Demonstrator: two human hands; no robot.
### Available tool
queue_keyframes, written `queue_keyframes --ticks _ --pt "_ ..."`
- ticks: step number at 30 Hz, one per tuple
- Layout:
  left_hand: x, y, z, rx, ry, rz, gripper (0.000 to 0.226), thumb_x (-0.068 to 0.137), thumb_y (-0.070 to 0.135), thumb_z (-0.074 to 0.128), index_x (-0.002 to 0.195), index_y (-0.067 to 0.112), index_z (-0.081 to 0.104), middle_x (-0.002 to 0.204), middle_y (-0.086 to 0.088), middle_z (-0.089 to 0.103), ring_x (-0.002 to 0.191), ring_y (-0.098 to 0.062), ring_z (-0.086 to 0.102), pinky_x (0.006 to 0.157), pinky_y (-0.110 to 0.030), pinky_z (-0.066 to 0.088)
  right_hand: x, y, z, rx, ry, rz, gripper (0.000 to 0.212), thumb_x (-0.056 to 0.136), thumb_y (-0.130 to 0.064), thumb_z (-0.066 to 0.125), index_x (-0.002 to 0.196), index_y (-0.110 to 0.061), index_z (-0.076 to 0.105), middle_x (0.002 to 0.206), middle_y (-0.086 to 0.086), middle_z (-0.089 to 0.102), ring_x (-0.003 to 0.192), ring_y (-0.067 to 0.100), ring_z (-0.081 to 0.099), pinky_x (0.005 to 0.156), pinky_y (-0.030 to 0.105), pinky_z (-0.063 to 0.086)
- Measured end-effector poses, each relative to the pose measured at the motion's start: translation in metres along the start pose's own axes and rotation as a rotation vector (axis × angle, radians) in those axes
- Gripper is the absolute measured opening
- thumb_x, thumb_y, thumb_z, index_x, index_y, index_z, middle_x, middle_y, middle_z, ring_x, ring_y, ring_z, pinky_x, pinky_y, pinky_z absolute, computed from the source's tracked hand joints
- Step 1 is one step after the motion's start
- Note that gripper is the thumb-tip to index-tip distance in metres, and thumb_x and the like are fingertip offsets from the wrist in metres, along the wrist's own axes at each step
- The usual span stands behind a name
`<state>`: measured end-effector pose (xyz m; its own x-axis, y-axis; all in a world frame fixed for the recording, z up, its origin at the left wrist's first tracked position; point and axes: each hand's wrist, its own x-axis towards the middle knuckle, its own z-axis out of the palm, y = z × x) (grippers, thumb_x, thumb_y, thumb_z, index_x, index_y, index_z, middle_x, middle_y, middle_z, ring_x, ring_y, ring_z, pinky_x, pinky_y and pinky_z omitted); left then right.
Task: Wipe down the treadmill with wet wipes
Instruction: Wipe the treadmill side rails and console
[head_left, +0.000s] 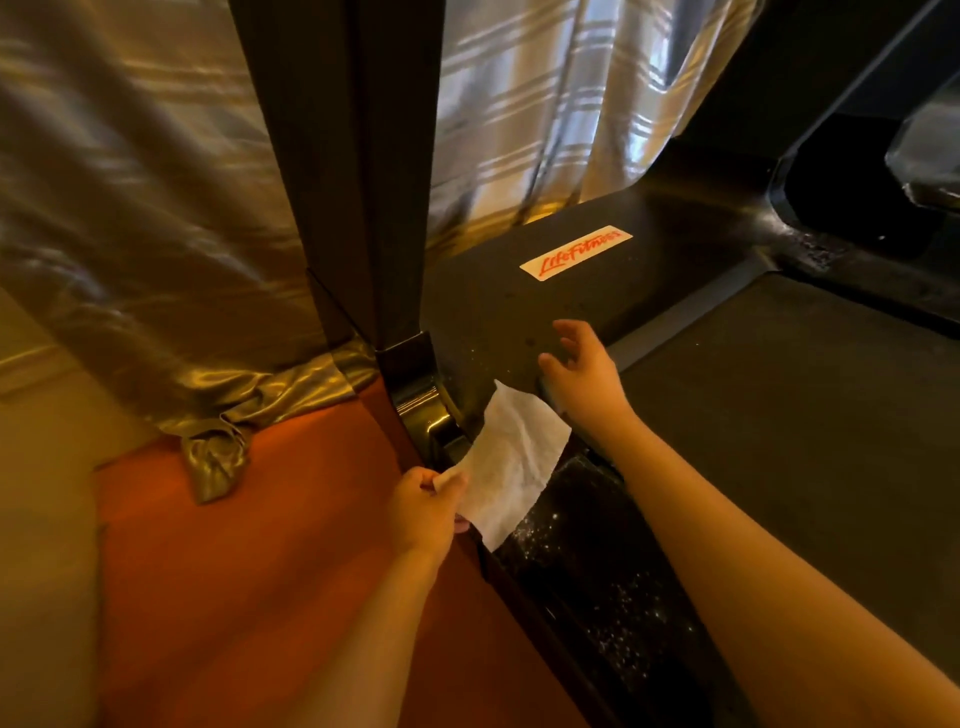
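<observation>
wet wipe (514, 467) white, creased, unfolded | left hand (428, 501) pinches its corner | right hand (582, 374) spread, empty

hands: 2 – left hand (426, 501), right hand (582, 374) | wet wipe (514, 467): 1 | treadmill (498, 317): 1 | logo sticker (575, 252): 1 | running belt (805, 415): 1 | curtain panels (130, 208) (545, 104): 2

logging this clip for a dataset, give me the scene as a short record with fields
wet wipe: white, opened out, between the two hands
left hand: pinches the wipe's lower edge
right hand: open, over the motor cover, holding nothing
motor cover: black, pale specks, red-lettered label
belt: dark, right of the cover
surroundings: shiny curtain, orange floor
</observation>
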<state>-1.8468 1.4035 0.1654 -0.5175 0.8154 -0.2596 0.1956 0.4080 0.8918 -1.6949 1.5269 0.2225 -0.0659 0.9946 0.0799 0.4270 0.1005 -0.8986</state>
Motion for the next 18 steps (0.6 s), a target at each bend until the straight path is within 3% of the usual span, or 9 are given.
queue_keyframes --ticks 2,4,6,8,10,13,15,18 --pt "0.003 -0.006 0.004 0.07 -0.033 0.023 0.023 0.096 0.026 0.06 0.091 0.003 0.057 0.082 -0.006 0.06 0.063 -0.018 0.061 0.06 -0.031 0.055 -0.019 0.014 0.024 -0.166 -0.03 -0.083 0.038 0.096 -0.018 0.056 0.134 -0.016 0.048 0.136 0.003 0.049 0.119 0.015 0.051 0.091 0.019 0.042" --pt "0.006 -0.013 0.007 0.082 -0.047 0.032 0.027 0.097 0.03 0.058 0.085 0.005 0.056 0.078 -0.009 0.06 0.063 -0.021 0.06 0.061 -0.038 0.055 -0.037 0.029 0.051 -0.322 -0.14 -0.078 0.037 0.099 -0.023 0.05 0.134 -0.012 0.047 0.14 0.009 0.046 0.132 0.023 0.042 0.104 0.027 0.036" --pt "0.011 -0.018 0.009 0.072 -0.023 0.031 0.029 0.098 0.03 0.055 0.08 0.007 0.054 0.077 -0.012 0.058 0.068 -0.025 0.056 0.067 -0.046 0.054 -0.048 0.038 0.075 -0.584 -0.249 -0.046 0.053 0.104 -0.033 0.037 0.149 -0.007 0.028 0.158 0.014 0.023 0.148 0.028 0.014 0.12 0.037 0.018" --pt "0.016 -0.022 0.009 0.054 0.025 0.042 0.029 0.099 0.027 0.053 0.075 0.01 0.051 0.072 -0.008 0.052 0.068 -0.022 0.05 0.062 -0.039 0.044 -0.052 0.039 0.09 -0.724 -0.275 -0.028 0.063 0.105 -0.041 0.021 0.154 -0.006 -0.001 0.162 0.014 -0.008 0.149 0.028 -0.012 0.122 0.043 0.001" --pt "0.02 -0.024 0.008 0.014 0.08 0.067 0.027 0.1 0.028 0.051 0.077 0.013 0.051 0.073 -0.004 0.051 0.067 -0.02 0.048 0.058 -0.03 0.037 -0.05 0.038 0.095 -0.745 -0.267 -0.031 0.067 0.104 -0.046 0.012 0.151 -0.007 -0.014 0.159 0.014 -0.021 0.146 0.027 -0.022 0.122 0.043 -0.005" --pt "0.026 -0.02 0.004 -0.06 0.157 0.056 0.018 0.1 0.032 0.048 0.093 0.016 0.052 0.089 -0.006 0.059 0.076 -0.02 0.056 0.06 -0.029 0.04 -0.039 0.04 0.094 -0.75 -0.269 -0.055 0.067 0.102 -0.05 0.008 0.151 -0.009 -0.015 0.158 0.011 -0.022 0.146 0.024 -0.023 0.121 0.04 -0.008" --pt "0.03 -0.015 0.002 -0.069 0.178 0.03 0.025 0.1 0.032 0.049 0.115 0.011 0.05 0.104 -0.003 0.058 0.084 -0.017 0.057 0.062 -0.027 0.04 -0.028 0.044 0.091 -0.767 -0.263 -0.079 0.066 0.102 -0.05 0.006 0.152 -0.011 -0.013 0.159 0.009 -0.021 0.146 0.022 -0.022 0.121 0.04 -0.008" --pt "0.04 -0.009 0.007 -0.087 0.088 0.001 0.059 0.098 0.033 0.053 0.146 0.008 0.029 0.14 -0.009 0.046 0.125 -0.029 0.049 0.092 -0.038 0.046 -0.009 0.049 0.088 -0.784 -0.242 -0.117 0.065 0.101 -0.05 0.004 0.153 -0.012 -0.01 0.16 0.007 -0.018 0.147 0.02 -0.02 0.122 0.04 -0.005"
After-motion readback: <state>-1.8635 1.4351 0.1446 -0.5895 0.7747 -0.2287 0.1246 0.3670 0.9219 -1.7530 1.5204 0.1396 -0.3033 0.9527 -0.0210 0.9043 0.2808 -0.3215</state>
